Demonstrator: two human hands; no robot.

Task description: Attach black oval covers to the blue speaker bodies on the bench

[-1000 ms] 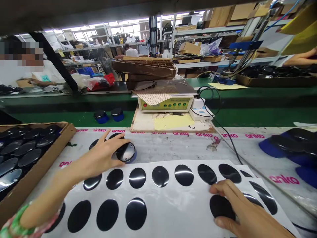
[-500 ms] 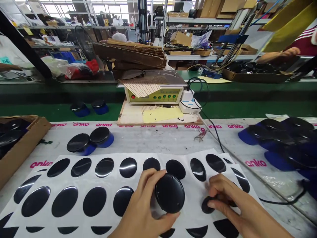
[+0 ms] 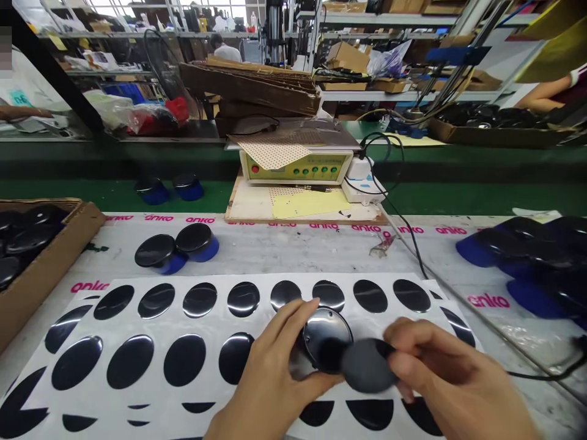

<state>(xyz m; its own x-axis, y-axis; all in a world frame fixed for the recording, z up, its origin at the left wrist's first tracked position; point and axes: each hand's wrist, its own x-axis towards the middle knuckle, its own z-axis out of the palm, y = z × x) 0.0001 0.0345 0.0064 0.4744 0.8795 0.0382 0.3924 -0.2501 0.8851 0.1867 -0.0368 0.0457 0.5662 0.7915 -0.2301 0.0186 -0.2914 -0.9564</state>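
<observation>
My left hand (image 3: 282, 373) grips a round black cap (image 3: 324, 333) by its rim, its flat shiny face with small holes turned up. Pinched by its right edge in my right hand (image 3: 440, 366) is a thin black disc sticker (image 3: 369, 365), slightly blurred. The sticker is just right of the cap and overlaps its lower right edge in view; I cannot tell if they touch. Below both hands lies a white backing sheet (image 3: 151, 333) with rows of black round stickers (image 3: 184, 359).
Blue-sided round parts with black tops (image 3: 198, 242) stand behind the sheet, more (image 3: 527, 250) at the right. A cardboard box (image 3: 55, 256) of black parts is at left. A control box (image 3: 298, 171) and a black cable (image 3: 408, 238) lie beyond.
The disc sticker in my right hand has come up off the sheet and moved left to the cap. The cap has tilted, so its face now catches the light.
</observation>
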